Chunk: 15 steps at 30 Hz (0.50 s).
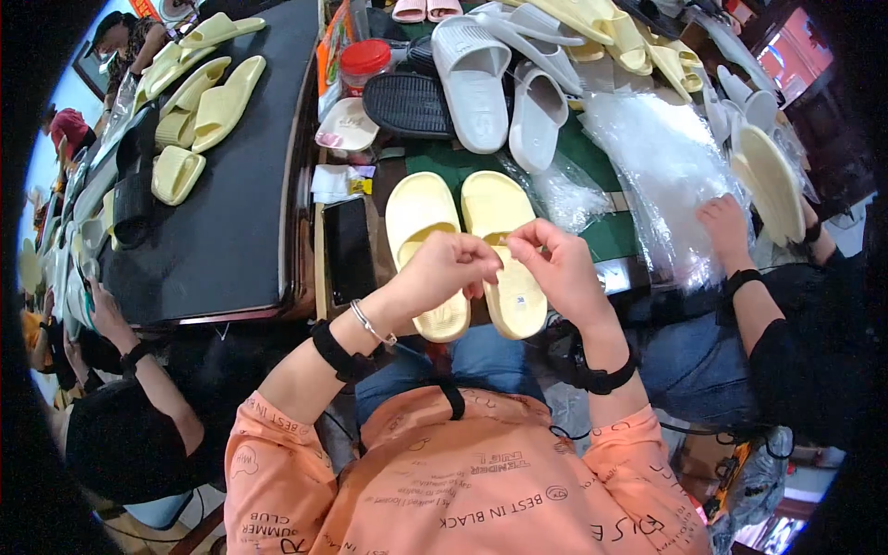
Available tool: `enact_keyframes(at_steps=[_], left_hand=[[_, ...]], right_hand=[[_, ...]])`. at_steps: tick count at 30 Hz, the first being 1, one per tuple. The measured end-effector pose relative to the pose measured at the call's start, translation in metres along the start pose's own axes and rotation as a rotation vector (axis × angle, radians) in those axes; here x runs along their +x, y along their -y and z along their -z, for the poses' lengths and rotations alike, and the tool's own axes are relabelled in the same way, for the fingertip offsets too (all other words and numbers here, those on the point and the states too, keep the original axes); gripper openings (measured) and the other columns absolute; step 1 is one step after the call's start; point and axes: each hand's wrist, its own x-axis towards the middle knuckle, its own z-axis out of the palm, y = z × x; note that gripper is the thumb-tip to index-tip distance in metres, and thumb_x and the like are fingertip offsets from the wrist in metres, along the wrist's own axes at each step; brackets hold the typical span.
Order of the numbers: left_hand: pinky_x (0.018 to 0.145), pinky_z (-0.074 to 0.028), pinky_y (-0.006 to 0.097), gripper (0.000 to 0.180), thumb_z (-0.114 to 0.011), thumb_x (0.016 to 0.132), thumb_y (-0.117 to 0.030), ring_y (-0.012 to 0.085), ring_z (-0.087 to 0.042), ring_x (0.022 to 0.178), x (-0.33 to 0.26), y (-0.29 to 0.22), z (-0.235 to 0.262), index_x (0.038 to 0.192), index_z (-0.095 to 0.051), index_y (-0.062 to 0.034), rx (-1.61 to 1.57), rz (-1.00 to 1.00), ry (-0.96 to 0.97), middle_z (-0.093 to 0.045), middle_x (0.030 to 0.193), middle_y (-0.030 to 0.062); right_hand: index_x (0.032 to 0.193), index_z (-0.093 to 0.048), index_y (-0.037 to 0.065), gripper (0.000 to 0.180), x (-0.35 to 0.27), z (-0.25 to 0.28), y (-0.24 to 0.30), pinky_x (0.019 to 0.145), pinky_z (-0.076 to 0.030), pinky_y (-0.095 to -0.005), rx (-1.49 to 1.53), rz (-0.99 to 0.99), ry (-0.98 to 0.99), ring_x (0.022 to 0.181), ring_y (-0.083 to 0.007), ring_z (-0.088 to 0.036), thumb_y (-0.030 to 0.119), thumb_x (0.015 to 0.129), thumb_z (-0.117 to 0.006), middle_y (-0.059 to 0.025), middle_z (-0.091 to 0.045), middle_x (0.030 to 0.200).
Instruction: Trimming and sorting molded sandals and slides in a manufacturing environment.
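Note:
A pair of pale yellow slippers lies side by side in front of me, the left slipper point(418, 199) and the right slipper point(497, 197), toes pointing away. Over the left one's strap is my left hand point(446, 268), its thumb and fingers pinched together. My right hand point(561, 273) hovers above the right one, thumb and forefinger likewise closed in a pinch. Whatever the fingertips hold, if anything, is too small to make out. On the right slipper's heel footbed sits a small pale sticker point(520, 300).
A phone point(349, 242) lies left of the slippers. Beyond are a black slipper point(404, 104), grey slippers point(476, 104) and a red-lidded jar point(365, 57). Clear plastic bags point(652, 153) lie at right, under a co-worker's hand point(724, 225). A black-topped table point(236, 199) at left bears more slippers.

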Motion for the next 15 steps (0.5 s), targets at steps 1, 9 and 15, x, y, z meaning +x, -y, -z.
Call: enact_keyframes(at_steps=[1, 9, 15], left_hand=[[0.055, -0.045, 0.019, 0.014, -0.056, 0.083, -0.012, 0.0071, -0.055, 0.060, -0.001, 0.003, 0.004, 0.087, -0.059, 0.0006, -0.111, -0.011, -0.054, -0.061, 0.074, 0.0044], [0.056, -0.043, 0.018, 0.022, -0.057, 0.083, -0.014, 0.0066, -0.053, 0.059, 0.005, 0.012, 0.028, 0.098, -0.059, 0.0018, -0.236, -0.022, -0.175, -0.061, 0.075, 0.0049], [0.068, -0.043, 0.021, 0.025, -0.051, 0.084, -0.011, 0.0076, -0.053, 0.076, 0.049, 0.009, 0.094, 0.106, -0.056, 0.0019, 0.192, -0.262, -0.615, -0.060, 0.089, 0.0040]], right_hand=[[0.090, -0.058, -0.001, 0.021, 0.001, -0.012, -0.009, 0.061, -0.045, -0.0298, 0.079, -0.011, -0.041, 0.065, -0.0180, -0.058, 0.018, 0.083, -0.052, -0.0139, -0.061, 0.075], [0.091, -0.054, -0.001, 0.025, -0.004, -0.057, -0.033, 0.063, -0.045, -0.0238, 0.660, -0.316, 0.505, 0.061, -0.0102, -0.052, 0.020, 0.091, -0.040, -0.0025, -0.053, 0.066], [0.085, -0.052, 0.001, 0.021, 0.001, -0.066, -0.038, 0.062, -0.051, -0.0320, 0.743, -0.667, 0.513, 0.056, -0.0139, -0.051, 0.018, 0.090, -0.041, -0.0006, -0.045, 0.060]])
